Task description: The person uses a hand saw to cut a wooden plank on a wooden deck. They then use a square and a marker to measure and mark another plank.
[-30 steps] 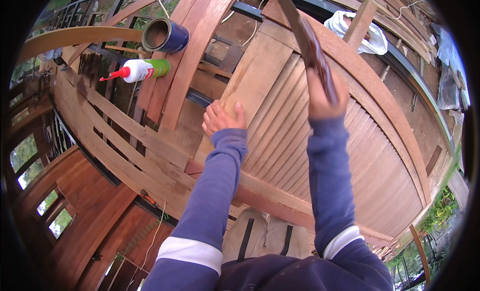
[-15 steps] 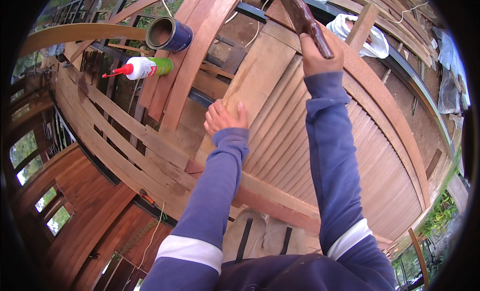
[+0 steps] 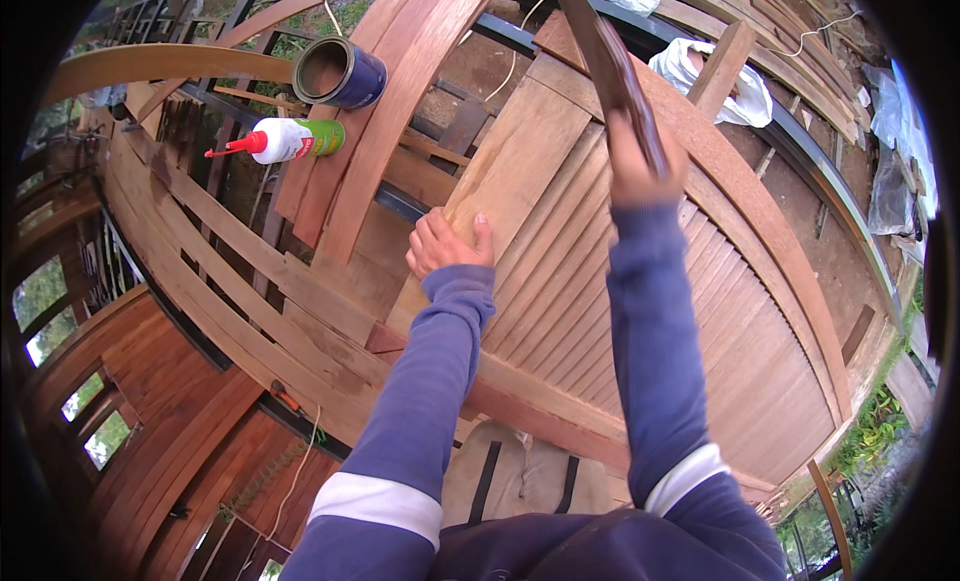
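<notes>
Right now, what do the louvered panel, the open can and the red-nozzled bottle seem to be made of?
Louvered panel: wood, apparently unvarnished; grain shows on a matte surface. Open can: probably metal, painted or printed dark blue; the thin, round rim suggests it. Red-nozzled bottle: likely plastic, smooth white and green; the squeeze-bottle shape suggests it.

One left hand [image 3: 447,246] and one right hand [image 3: 645,163] make two hands — with two blue sleeves [image 3: 405,381], each bearing one white band [image 3: 375,504]. There is one dark-handled tool [image 3: 618,81], one louvred wooden panel [image 3: 515,166], one open can [image 3: 362,78], one squeeze bottle [image 3: 288,141] with one red nozzle [image 3: 240,145], and one small orange tool [image 3: 285,395]. Two dark strips [image 3: 487,481] show — the panel's slats [image 3: 545,286] are too fine to count surely.
</notes>
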`<state>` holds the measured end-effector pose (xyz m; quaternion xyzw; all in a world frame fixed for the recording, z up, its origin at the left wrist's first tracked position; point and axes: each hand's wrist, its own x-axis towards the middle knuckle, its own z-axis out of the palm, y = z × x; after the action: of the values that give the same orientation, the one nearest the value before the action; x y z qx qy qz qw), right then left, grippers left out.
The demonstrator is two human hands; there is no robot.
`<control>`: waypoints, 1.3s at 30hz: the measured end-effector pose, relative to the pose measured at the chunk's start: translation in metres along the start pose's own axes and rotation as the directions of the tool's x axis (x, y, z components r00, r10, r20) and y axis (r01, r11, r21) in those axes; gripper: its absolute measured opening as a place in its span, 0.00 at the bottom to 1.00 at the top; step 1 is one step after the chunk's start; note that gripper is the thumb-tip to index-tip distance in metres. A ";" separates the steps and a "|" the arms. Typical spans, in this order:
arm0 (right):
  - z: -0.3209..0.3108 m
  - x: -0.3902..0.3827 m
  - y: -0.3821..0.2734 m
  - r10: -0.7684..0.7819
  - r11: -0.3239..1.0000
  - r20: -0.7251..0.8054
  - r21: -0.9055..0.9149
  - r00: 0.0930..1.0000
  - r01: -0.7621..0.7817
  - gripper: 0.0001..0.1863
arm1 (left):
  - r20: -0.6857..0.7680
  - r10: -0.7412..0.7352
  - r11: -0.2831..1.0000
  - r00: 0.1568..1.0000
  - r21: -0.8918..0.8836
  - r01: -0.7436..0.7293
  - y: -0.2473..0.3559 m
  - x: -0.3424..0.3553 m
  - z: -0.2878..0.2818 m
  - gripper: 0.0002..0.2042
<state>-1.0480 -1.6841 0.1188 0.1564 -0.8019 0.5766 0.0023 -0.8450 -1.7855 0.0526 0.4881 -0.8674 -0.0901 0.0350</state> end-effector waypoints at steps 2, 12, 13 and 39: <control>0.029 0.036 0.003 -0.025 1.000 -0.015 0.013 1.000 0.025 0.10 | 0.020 -0.012 1.000 1.000 0.002 0.012 0.001 0.000 -0.005 0.25; -0.114 -0.143 -0.050 0.341 0.933 0.161 -0.177 0.926 -0.312 0.14 | -0.001 -0.070 0.997 0.998 0.019 0.070 -0.009 -0.003 -0.004 0.26; -0.107 -0.133 -0.051 0.343 0.933 0.129 -0.161 0.930 -0.322 0.13 | 0.004 -0.059 0.998 0.998 0.014 0.059 -0.008 -0.003 -0.003 0.26; 0.036 0.059 0.010 0.128 0.992 0.111 0.002 0.986 -0.129 0.10 | -0.017 0.005 1.000 1.000 -0.002 -0.006 -0.003 0.001 -0.003 0.26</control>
<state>-1.1000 -1.7287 0.1084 0.1359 -0.8066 0.5697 -0.0801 -0.8423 -1.7882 0.0553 0.4864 -0.8683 -0.0867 0.0433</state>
